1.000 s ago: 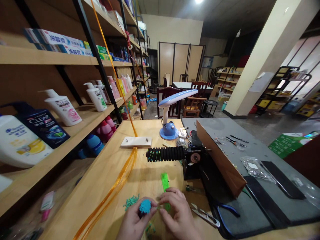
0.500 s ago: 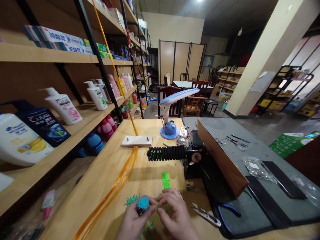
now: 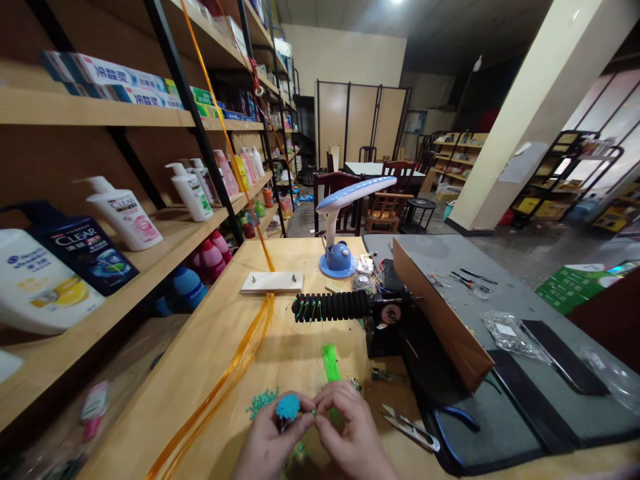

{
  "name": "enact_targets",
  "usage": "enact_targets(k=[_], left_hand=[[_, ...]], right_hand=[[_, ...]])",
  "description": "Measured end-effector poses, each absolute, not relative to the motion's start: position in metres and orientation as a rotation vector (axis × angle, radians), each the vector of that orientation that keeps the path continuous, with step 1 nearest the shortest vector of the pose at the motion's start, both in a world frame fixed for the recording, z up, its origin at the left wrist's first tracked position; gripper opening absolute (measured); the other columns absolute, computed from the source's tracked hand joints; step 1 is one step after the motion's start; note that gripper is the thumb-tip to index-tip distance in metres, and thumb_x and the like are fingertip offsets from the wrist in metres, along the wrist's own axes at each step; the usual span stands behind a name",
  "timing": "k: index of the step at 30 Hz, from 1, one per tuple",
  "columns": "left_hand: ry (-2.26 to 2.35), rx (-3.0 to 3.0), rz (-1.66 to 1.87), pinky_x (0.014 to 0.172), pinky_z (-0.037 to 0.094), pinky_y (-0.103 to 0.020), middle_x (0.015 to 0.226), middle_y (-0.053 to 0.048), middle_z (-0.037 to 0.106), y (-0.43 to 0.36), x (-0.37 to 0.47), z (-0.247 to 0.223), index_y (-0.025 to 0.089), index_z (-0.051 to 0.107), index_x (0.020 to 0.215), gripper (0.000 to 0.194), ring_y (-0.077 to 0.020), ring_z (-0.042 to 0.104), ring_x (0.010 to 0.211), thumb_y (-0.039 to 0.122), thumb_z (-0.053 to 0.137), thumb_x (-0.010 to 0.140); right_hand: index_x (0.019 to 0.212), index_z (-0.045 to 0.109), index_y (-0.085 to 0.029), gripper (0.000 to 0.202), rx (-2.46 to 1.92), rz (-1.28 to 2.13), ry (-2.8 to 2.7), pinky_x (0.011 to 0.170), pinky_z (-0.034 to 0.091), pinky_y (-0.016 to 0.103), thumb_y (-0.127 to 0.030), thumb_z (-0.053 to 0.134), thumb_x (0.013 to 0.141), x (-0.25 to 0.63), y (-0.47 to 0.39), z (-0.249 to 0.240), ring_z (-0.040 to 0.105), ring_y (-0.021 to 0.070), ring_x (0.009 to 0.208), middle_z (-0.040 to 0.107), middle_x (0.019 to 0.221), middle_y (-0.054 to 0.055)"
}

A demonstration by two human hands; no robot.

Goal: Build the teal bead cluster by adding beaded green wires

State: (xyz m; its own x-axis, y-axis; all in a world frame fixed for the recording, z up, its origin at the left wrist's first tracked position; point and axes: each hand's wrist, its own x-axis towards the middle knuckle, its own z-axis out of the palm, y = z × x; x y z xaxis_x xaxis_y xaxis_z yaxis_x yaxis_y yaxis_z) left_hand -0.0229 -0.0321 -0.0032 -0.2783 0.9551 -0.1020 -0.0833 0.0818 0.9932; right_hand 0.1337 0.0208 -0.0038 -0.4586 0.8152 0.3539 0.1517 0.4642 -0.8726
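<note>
My left hand (image 3: 265, 440) is closed around a bundle topped by a round cluster of small blue heads (image 3: 288, 406); its lower part is hidden in the palm. My right hand (image 3: 350, 427) pinches with thumb and forefinger right at the left fingertips. What lies in that pinch is too small to make out. Beyond the right hand lies a bunch of bright green strands (image 3: 330, 361). Small teal beads or bits (image 3: 262, 401) are heaped beside the left hand, and more teal-green pieces (image 3: 299, 455) lie between the wrists.
Ahead, a black ribbed roller (image 3: 333, 306) carries several coloured threads. Orange threads (image 3: 245, 360) run under a white bar (image 3: 273, 283) on the left. Thread snips (image 3: 411, 429) and blue-handled pliers (image 3: 457, 415) lie at right. A blue lamp (image 3: 338, 259) and an upright brown board (image 3: 440, 320) stand behind.
Both hands stay nearly in place. The right fingertips have drawn slightly closer to the left thumb and forefinger; the view has shifted a little.
</note>
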Motion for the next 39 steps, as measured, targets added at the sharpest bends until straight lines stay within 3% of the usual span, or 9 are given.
enact_targets(k=[17,24,39], left_hand=[[1.439,1.009,1.303,0.071,0.055,-0.031,0.070,-0.005,0.074,-0.028,-0.026,0.006,0.018,0.073,0.072,0.037,-0.0230,0.067,0.070,0.053,0.082,0.065],[1.480,1.183,1.267,0.066,0.052,-0.028,0.071,-0.005,0.073,-0.030,-0.025,0.002,0.017,0.073,0.075,0.031,-0.0217,0.066,0.068,0.048,0.075,0.076],[1.543,1.449,1.127,0.063,0.046,-0.027,0.070,-0.004,0.067,-0.029,-0.024,0.002,0.019,0.066,0.072,0.022,-0.0208,0.061,0.067,0.036,0.063,0.086]], right_hand=[[0.073,0.064,-0.021,0.009,-0.899,1.155,-1.801,0.077,0.048,0.030,-0.016,0.061,0.080,0.132,0.022,-0.012,0.066,0.0208,0.082,0.073,0.081,0.003],[0.075,0.069,-0.020,0.014,-0.891,1.205,-1.799,0.080,0.049,0.032,-0.027,0.064,0.087,0.137,0.025,-0.011,0.066,0.0212,0.084,0.073,0.082,0.005],[0.071,0.064,-0.021,0.012,-0.898,1.107,-1.911,0.079,0.049,0.032,-0.017,0.069,0.081,0.134,0.034,-0.004,0.067,0.0212,0.084,0.075,0.084,0.003]])
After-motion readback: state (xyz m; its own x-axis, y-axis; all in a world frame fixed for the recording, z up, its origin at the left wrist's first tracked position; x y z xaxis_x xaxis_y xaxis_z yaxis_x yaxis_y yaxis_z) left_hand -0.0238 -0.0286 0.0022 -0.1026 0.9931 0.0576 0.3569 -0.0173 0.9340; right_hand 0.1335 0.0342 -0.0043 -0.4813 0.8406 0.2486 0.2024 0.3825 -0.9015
